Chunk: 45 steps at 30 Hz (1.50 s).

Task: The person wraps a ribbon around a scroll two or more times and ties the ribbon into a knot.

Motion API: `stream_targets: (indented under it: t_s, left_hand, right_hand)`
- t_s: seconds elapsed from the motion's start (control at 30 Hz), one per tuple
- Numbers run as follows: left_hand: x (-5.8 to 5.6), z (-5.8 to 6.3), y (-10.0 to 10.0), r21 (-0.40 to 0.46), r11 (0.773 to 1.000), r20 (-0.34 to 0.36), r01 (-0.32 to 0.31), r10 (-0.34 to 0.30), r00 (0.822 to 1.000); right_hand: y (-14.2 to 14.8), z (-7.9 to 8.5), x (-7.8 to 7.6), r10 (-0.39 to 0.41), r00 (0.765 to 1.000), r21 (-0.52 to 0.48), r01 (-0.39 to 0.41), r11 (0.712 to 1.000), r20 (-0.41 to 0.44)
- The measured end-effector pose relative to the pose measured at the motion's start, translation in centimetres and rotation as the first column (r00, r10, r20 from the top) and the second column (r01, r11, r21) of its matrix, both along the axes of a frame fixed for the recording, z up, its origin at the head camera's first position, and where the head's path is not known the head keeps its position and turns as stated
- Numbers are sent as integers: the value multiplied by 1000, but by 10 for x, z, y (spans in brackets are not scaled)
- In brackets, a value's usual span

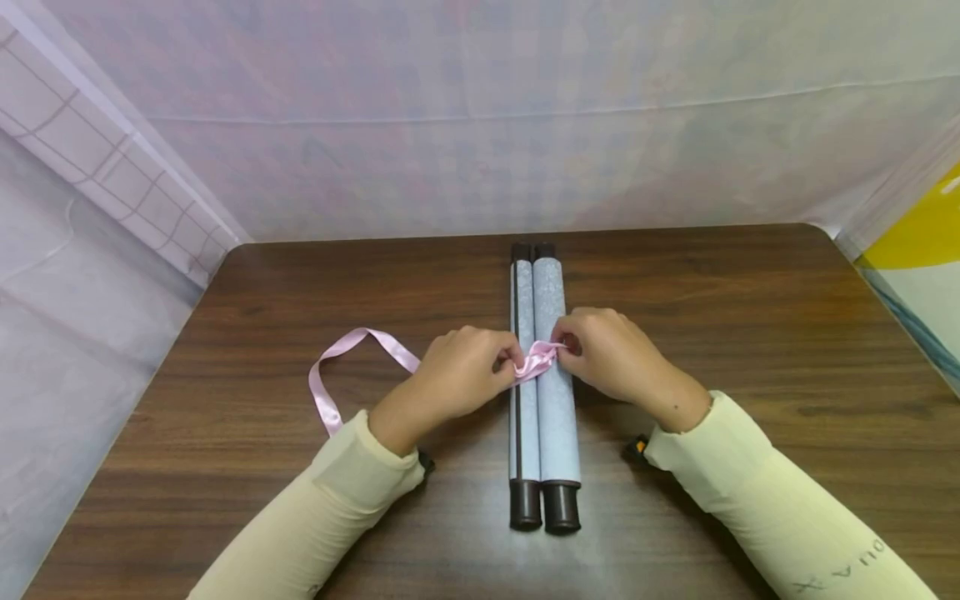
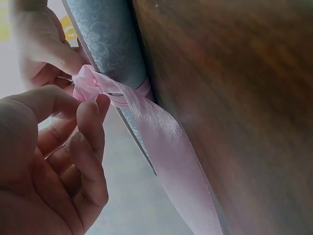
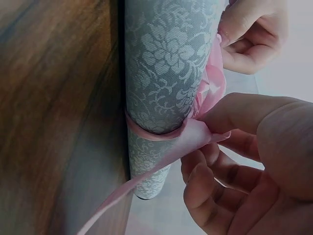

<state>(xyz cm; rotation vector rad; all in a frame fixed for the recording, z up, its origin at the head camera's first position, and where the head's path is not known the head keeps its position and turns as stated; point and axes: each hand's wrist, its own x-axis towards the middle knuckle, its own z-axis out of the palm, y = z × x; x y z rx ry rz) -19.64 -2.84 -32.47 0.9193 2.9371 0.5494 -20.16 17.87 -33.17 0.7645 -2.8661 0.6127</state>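
Two rolled scrolls (image 1: 557, 425) lie side by side on the table, covered in pale blue floral fabric with dark end knobs. A pink satin ribbon (image 1: 537, 360) wraps round their middle, bunched on top in what looks like a knot or bow. My left hand (image 1: 467, 371) pinches the ribbon between thumb and forefinger on the left. On the other side, my right hand (image 1: 611, 354) pinches it too. One ribbon tail (image 2: 171, 156) trails past the left hand onto the table; another tail (image 3: 122, 188) hangs down by the right hand.
The dark wooden table (image 1: 247, 333) has rounded far corners. A pale cloth curtain (image 1: 465, 150) hangs behind it, with more sheeting on the left. Something yellow (image 1: 918, 225) shows beyond the right edge.
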Motion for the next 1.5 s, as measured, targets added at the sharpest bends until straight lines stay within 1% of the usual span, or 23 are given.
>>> stream_targets:
  t_s: [0.17,0.43,0.6,0.73,0.93,1.17,1.5]
  left_hand:
    - [-1,0,0,12,1000,-8,3,-3,1000]
    - [-2,0,3,7,1000,-9,9,-9,1000]
    - [-2,1,3,5,1000,-2,14,-14,1000]
    - [-2,1,3,3,1000,-12,9,-9,1000]
    - [-2,0,2,1,1000,-15,8,-8,1000]
    - [-1,0,1,-2,1000,-18,2,-2,1000]
    - [-1,-2,0,2,1000,-27,2,-2,1000]
  right_hand:
    - [1,1,1,0,999,-13,0,1000,-33]
    - [1,2,2,-22,1000,-36,22,999,-10]
    - [1,3,3,-13,1000,-64,11,998,-27]
    - [-1,2,2,3,1000,-84,-5,996,-22]
    - [-3,-1,2,4,1000,-83,-6,997,-25]
    - [-5,-4,0,29,998,-121,-35,992,-49]
    - [-7,-6,1,14,999,-148,-19,989,-41]
